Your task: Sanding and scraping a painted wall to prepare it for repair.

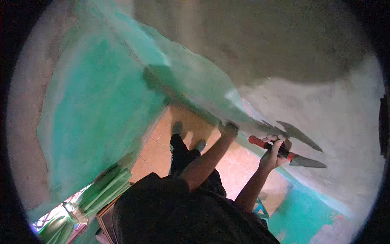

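My right hand grips a trowel by its red-and-black handle. The grey blade tapers to the right, close to the wall, and casts a dark shadow there. My left hand is held near the lower part of the same wall, left of the trowel. Something dark shows at its fingers; I cannot tell whether it is an object or shadow. The wall has grey plaster-like patches over older green paint.
Orange floor tiles lie below, with my feet near the corner. A green-painted wall stands at the left. Green curtains hang by a bright window at lower left, beside a wood-framed item. A blue stool-like object stands behind my right arm.
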